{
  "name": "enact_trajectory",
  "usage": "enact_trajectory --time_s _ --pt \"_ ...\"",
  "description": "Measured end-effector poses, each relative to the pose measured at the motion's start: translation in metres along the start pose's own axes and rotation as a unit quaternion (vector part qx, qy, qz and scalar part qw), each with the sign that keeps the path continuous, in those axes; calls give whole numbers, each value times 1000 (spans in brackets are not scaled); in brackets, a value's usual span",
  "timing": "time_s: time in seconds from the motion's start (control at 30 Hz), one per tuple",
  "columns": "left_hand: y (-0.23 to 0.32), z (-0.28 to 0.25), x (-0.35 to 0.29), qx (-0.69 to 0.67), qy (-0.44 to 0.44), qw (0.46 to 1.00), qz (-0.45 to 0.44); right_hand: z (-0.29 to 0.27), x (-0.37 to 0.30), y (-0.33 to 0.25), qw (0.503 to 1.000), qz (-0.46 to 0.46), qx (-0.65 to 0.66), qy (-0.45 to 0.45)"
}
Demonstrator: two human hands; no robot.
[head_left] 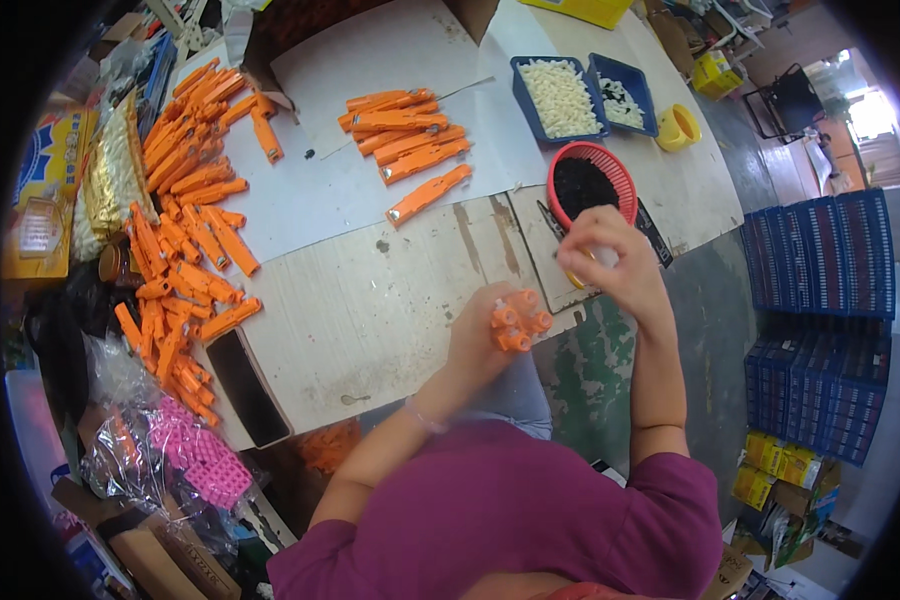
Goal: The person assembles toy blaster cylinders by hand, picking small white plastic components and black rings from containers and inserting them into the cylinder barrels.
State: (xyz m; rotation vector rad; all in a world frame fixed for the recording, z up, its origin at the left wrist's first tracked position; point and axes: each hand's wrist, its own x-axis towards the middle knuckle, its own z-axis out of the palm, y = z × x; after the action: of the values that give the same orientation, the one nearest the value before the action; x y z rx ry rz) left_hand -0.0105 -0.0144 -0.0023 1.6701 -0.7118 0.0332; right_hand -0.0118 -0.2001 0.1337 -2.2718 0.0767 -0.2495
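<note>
At centre frame, above the worn white counter (370, 300), the left hand (475, 345) is clamped on a cluster of short orange plastic tubes (517, 322). The right hand (610, 260), fingers pinched together, hovers just to their upper right, beside the red round basket (592, 185).

The person wears a short-sleeved magenta-purple top (530, 520) at the lower centre of the frame, both forearms bare, with a thin pale band (425, 418) around the left wrist.
</note>
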Motion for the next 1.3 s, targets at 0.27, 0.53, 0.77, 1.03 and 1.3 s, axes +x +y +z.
enact_trajectory --time_s 0.27,0.53,0.77,1.03,1.3 --pt "3 -4 1 -23 -14 1000 -7 -1 3 -40 949 -202 -155 -188" --pt "2 -2 -1 -72 -21 997 -24 -6 28 -41 915 -196 -187 -298" --pt "5 -6 3 -25 -24 999 8 -10 25 -35 929 -227 -143 -256" --pt "5 -6 4 -23 -18 999 20 -18 12 -36 928 -277 -169 -184" --pt "4 -3 2 -3 -19 1000 18 -28 35 70 929 -43 -363 -49"
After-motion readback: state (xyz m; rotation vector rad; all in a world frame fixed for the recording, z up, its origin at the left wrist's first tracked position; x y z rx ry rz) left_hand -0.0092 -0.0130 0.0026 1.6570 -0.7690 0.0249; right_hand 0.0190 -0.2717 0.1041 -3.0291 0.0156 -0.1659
